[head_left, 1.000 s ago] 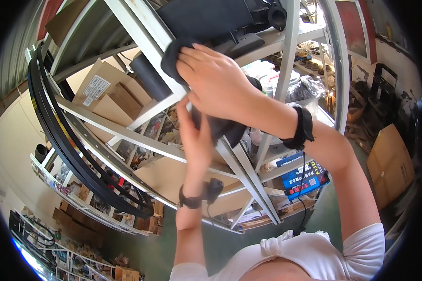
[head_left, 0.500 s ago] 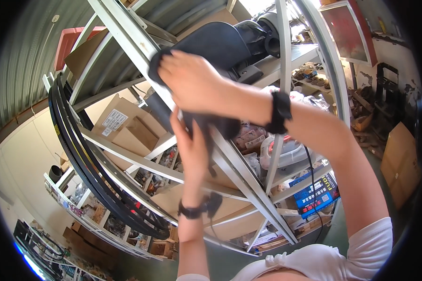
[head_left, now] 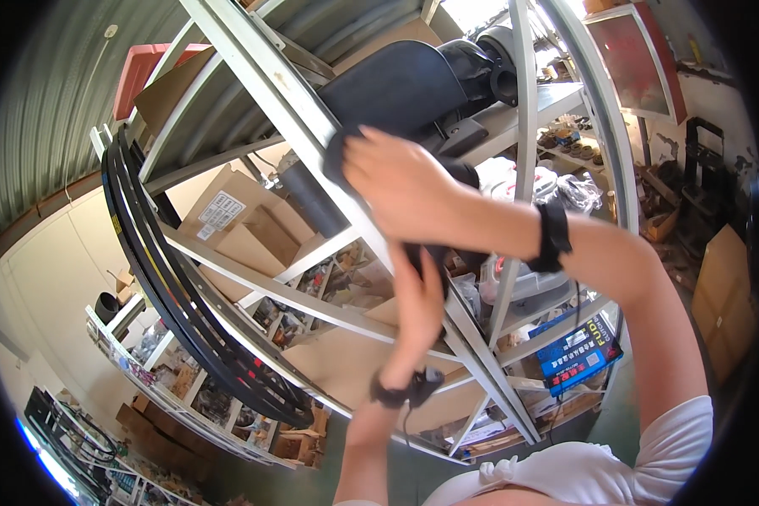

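Note:
Both hands are in front of a white metal shelf post point(head_left: 291, 93) with a black thing point(head_left: 336, 158) that is blurred and mostly covered; its kind is not clear. My right hand point(head_left: 406, 187) lies across it, fingers curled over its upper left end. Below and partly behind it, my left hand point(head_left: 419, 299) points upward, thumb and fingers around the dark lower part. A black band circles each wrist. Just behind my right hand, a large black plastic part point(head_left: 388, 80) with a curved panel rests on the upper shelf.
Several long black curved strips point(head_left: 156, 261) hang at the left of the rack. Open cardboard boxes point(head_left: 240, 223) and plastic-bagged goods point(head_left: 557, 190) fill the shelves. A blue printed box point(head_left: 573, 354) stands low at right. Beyond it leans a cardboard sheet point(head_left: 721, 295).
Both hands and the black thing have moved right and down along the post. The whole view has shifted slightly, so the shelves appear a little farther right.

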Action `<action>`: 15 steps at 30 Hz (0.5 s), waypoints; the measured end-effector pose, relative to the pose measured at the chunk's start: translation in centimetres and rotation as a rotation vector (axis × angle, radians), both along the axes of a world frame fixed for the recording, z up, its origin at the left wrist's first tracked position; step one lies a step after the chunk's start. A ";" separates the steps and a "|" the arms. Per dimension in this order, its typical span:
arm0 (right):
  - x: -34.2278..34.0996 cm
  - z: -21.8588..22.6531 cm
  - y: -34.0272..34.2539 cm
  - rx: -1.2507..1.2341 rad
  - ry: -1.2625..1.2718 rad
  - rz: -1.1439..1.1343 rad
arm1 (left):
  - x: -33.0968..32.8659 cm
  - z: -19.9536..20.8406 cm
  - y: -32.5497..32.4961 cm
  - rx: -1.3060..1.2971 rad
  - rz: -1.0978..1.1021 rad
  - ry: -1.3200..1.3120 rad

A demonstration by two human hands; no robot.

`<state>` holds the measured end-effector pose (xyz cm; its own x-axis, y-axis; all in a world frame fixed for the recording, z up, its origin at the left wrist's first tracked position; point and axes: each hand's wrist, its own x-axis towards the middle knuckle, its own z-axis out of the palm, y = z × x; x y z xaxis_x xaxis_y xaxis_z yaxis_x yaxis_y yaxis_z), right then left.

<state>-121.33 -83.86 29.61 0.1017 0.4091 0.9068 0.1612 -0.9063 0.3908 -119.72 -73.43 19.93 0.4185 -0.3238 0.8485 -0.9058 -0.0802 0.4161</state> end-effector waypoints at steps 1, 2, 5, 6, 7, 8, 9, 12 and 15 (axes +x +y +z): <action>-0.7 -2.0 -0.1 -0.003 0.023 0.003 | -1.2 -1.4 0.1 0.042 -0.044 0.011; -1.4 -3.2 -0.3 -0.004 0.047 -0.006 | -1.6 -2.4 0.3 0.109 -0.056 0.052; -1.8 -3.9 -1.0 -0.034 0.085 -0.073 | -1.3 -1.9 0.6 0.175 -0.095 0.140; -1.5 -3.4 -1.1 -0.028 0.068 -0.074 | -1.5 -0.3 0.8 0.218 -0.044 0.045; -1.1 -2.7 -1.2 -0.021 0.054 -0.019 | -1.2 0.6 1.2 0.200 -0.093 0.173; -0.6 -1.7 -1.5 -0.018 0.040 0.023 | -0.9 1.9 1.4 0.190 -0.100 0.044; -0.2 -0.2 -1.3 -0.011 0.025 -0.009 | -0.7 3.2 1.5 0.190 -0.066 -0.031; 1.2 5.3 -0.4 0.008 -0.120 0.075 | -0.8 6.0 1.7 0.038 -0.040 -0.098; 1.6 10.9 -0.7 -0.031 -0.192 -0.035 | -2.1 7.2 1.6 -0.112 -0.222 0.076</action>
